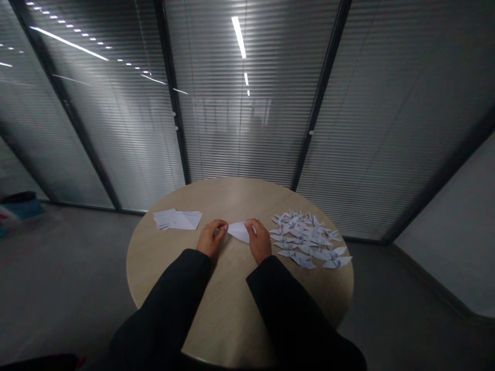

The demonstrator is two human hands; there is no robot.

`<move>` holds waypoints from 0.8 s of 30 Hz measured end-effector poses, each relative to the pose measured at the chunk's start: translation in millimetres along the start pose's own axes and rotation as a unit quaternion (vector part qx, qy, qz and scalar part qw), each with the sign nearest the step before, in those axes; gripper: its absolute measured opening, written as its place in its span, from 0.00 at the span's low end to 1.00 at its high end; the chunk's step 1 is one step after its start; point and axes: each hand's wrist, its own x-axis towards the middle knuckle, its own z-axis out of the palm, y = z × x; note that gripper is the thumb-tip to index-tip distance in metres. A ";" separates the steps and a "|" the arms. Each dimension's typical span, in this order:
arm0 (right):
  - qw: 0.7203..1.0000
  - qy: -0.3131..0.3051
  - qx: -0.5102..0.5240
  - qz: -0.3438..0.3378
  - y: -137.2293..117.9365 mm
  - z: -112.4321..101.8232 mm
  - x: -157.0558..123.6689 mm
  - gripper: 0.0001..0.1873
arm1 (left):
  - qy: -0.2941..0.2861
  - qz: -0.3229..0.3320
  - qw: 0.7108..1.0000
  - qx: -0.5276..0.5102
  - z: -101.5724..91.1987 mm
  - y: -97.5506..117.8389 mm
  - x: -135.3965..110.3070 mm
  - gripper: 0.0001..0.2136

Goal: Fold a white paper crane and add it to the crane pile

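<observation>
On your table (232, 190), folded cranes (305, 238) cover the right side, apparently finished, while sheets (186, 220) at left look unworked. Your left hand (211, 239) and right hand (260, 242) pinch the seemingly part-folded paper (238, 231) at centre.

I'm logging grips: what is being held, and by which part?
A folded white paper: the left hand pinches its left tip, the right hand its right end.
</observation>
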 end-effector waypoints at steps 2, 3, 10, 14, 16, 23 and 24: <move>1.000 0.000 0.002 0.001 1.1 -0.4 0.5 0.15 | -0.005 -0.004 1.000 0.004 -1.0 0.0 0.7 0.09; 1.000 0.002 0.002 0.002 2.0 -0.5 0.7 0.15 | -0.006 -0.005 1.000 0.004 -1.5 -0.1 0.9 0.09; 1.000 0.025 -0.009 0.014 9.0 1.3 0.9 0.15 | 0.017 -0.004 1.000 -0.018 -1.9 -2.9 0.6 0.08; 0.999 0.031 -0.004 0.013 7.5 0.9 0.9 0.15 | 0.020 -0.009 0.999 -0.026 -2.0 -2.9 1.0 0.08; 0.999 0.044 0.006 0.021 8.1 -2.7 2.6 0.15 | 0.028 -0.010 0.999 -0.026 -4.2 -4.6 2.0 0.08; 0.988 0.122 0.028 0.093 20.0 -17.1 12.5 0.18 | 0.105 -0.084 0.987 -0.083 -7.9 -19.4 6.5 0.08; 0.989 0.107 0.037 0.096 20.5 -16.2 12.5 0.18 | 0.103 -0.094 0.984 -0.112 -5.8 -20.0 6.5 0.10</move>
